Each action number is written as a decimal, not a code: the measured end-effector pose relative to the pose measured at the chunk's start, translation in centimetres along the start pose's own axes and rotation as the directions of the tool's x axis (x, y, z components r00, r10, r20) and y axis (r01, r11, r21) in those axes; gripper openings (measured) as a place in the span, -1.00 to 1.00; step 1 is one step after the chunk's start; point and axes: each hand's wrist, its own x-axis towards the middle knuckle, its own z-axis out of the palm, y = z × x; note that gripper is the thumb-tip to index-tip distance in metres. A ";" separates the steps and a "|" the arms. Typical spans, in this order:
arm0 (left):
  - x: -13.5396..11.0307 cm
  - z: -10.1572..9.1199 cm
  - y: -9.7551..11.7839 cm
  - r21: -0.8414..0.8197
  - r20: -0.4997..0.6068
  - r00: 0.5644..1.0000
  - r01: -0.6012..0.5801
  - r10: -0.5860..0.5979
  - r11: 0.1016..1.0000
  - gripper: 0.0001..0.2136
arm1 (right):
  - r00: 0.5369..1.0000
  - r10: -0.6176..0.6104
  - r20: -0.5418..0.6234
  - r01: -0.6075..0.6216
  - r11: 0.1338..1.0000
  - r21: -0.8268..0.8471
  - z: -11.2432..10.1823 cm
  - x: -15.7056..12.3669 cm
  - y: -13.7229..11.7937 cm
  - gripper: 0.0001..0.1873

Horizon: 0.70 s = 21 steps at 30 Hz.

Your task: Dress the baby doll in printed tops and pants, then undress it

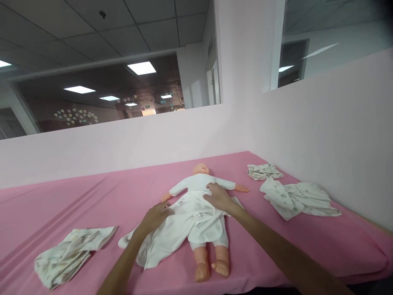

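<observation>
A baby doll (201, 180) lies on its back, dressed in a white long-sleeved bodysuit, its head toward the wall and its bare feet toward me. Across its belly and legs spreads a white baby garment (172, 235) with small printed labels, one part trailing to the left. At that garment's left upper edge, near the doll's hand, my left hand (156, 216) has its fingers closed on the cloth. My right hand (219, 197) rests over the doll's waist at the garment's upper edge, thumb and finger apart. Its other fingers are partly hidden.
A folded patterned cloth (69, 254) lies at the left front. On the right are a small folded patterned garment (264, 171) and a larger loose one (302, 198). The pink-covered table (123, 184) meets white walls (239, 127) with windows behind and to the right.
</observation>
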 end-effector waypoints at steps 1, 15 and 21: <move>0.2 0.2 0.0 0.027 -0.010 1.000 -0.016 0.017 0.999 -0.66 | 1.000 0.004 -0.004 -0.004 1.000 -0.010 0.1 0.2 0.2 -0.85; -5.2 -6.5 0.5 -0.134 -0.280 0.959 -0.087 0.047 0.987 -0.66 | 0.948 -0.047 0.315 -0.046 0.959 0.280 -6.0 -2.8 -1.1 -0.86; -12.2 -11.0 2.6 -0.226 -0.099 0.989 -0.127 0.107 0.966 -0.70 | 0.902 -0.154 0.403 -0.024 0.914 0.404 -9.8 -9.5 -3.3 -0.73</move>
